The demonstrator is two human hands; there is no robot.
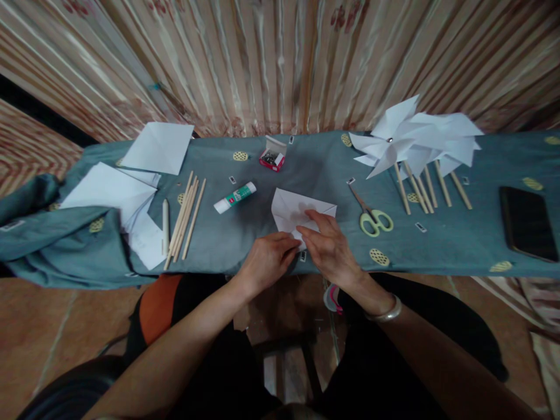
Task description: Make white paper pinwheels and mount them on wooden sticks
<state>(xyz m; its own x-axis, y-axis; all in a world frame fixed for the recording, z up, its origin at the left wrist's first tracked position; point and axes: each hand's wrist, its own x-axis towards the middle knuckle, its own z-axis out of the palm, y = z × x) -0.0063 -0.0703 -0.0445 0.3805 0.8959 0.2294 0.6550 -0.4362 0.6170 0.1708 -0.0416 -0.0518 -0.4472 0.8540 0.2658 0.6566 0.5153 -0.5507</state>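
A folded white sheet of paper (294,208) lies on the blue-grey tablecloth (245,233) near the front edge. Both my hands rest on its near corner. My left hand (268,258) has its fingers curled and pinches the paper's lower edge. My right hand (329,245) presses down on the paper with fingers bent, the index finger lying along a fold. A silver bangle (387,314) circles my right wrist.
Green-handled scissors (371,217) lie right of the paper, a glue stick (235,197) and a small box of pins (272,156) to the left and behind. Wooden sticks (186,219), white paper sheets (111,189), finished paper pinwheels (415,146) and a black phone (528,223) share the table.
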